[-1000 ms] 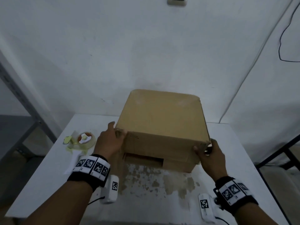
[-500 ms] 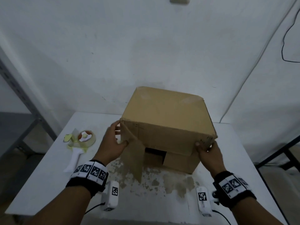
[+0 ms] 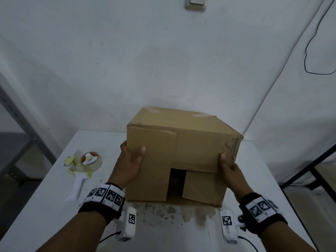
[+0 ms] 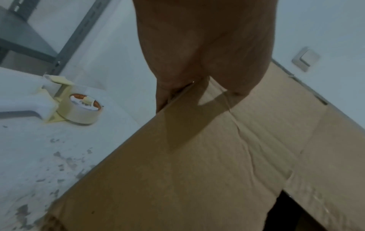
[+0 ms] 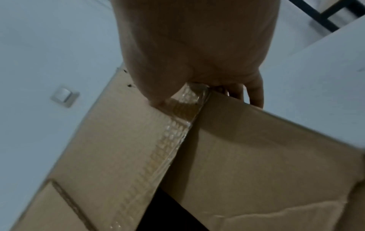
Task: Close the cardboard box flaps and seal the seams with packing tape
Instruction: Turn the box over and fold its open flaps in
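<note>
A brown cardboard box (image 3: 181,146) stands on the white table (image 3: 45,206), its flapped face turned toward me. The flaps lie nearly flat, with a dark gap (image 3: 177,182) left between them. My left hand (image 3: 130,160) grips the box's left edge, thumb on the front flap and fingers round the side; the left wrist view shows the hand (image 4: 197,46) on that edge of the box (image 4: 217,156). My right hand (image 3: 230,167) grips the right edge; in the right wrist view this hand (image 5: 197,46) pinches the corner of the box (image 5: 256,148) by an old clear tape strip (image 5: 168,140).
A tape dispenser (image 3: 87,162) with a white handle lies on the table left of the box, also seen as the dispenser (image 4: 79,107). The wall stands close behind the box. A grey shelf frame (image 3: 21,124) is at the left, a black frame (image 3: 309,170) at the right.
The box has been tipped and turned so its flapped face points at me. The left flap swung in over the opening. Both hands shifted onto the front side edges.
</note>
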